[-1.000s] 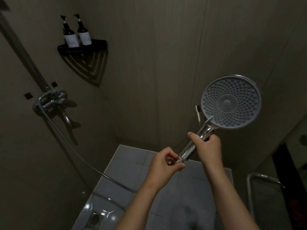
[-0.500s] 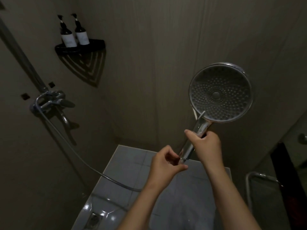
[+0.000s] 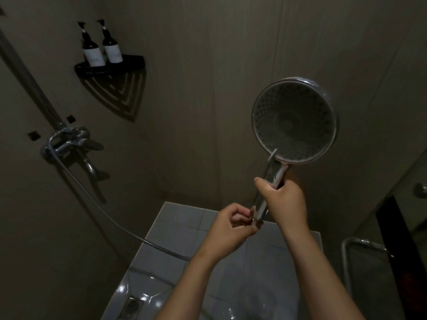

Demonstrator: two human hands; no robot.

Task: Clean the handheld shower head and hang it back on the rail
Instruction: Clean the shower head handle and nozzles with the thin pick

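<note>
The right hand [image 3: 285, 199] is wrapped round the handle [image 3: 260, 210] of the shower head [image 3: 294, 121], fingers curled tight and thumb laid up along the neck. It holds the head up at the right of the scene, in front of the far wall and well away from the rail [image 3: 30, 75] on the left. The round spray face is turned towards the person, most likely so the nozzles can be looked over and reached for cleaning. With the thumb high on the neck, the heavy disc is less likely to tip.

The left hand [image 3: 231, 225] sits just below and left of the right one. Its fingers are curled and its fingertips pinch the bottom end of the handle, where the hose [image 3: 104, 211] should join. The joint itself is hidden by the fingers, so I cannot tell whether the hand is turning a fitting or only steadying the end. Holding the handle at two places keeps it from twisting against the pull of the hose.

The hose runs from the tap [image 3: 67, 142] at the foot of the rail down across the left wall, then passes behind the left wrist. It hangs slack, so the head can be lifted this far without strain.

Two bottles [image 3: 92, 49] stand on a corner shelf [image 3: 111, 65] at the far left, out of the way. The floor [image 3: 184, 227] below shines wet, and a drain [image 3: 131, 306] lies near the left. By my reading, the head is still to be hung back on the rail.
</note>
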